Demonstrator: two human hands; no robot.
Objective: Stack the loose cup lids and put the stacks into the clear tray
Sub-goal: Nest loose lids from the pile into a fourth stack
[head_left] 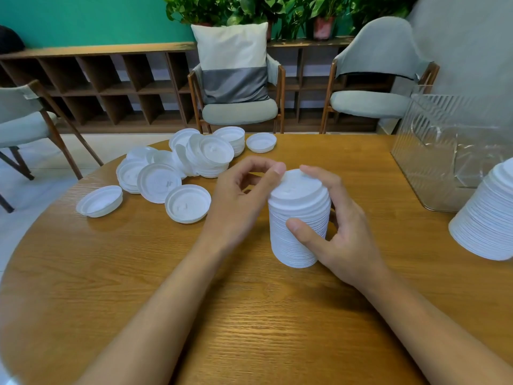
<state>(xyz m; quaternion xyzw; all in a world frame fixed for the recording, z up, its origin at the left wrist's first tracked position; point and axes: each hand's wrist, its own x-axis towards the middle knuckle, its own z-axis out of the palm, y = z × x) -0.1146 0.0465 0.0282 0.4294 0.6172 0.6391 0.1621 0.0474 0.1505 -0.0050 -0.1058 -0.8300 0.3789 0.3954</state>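
Stacking is in hand. A tall stack of lids (299, 218) stands at the centre of the surface (194, 287). The right hand (341, 232) grips it, thumb on the near side and fingers over the far side. The left hand (241, 195) is curled, thumb on the top rim; whether it pinches cannot be told. Loose lids (177, 173) lie far left, so the next move is likely a leftward reach for another. The clear tray (449, 151) waits far right, beside a second stack (485, 218).
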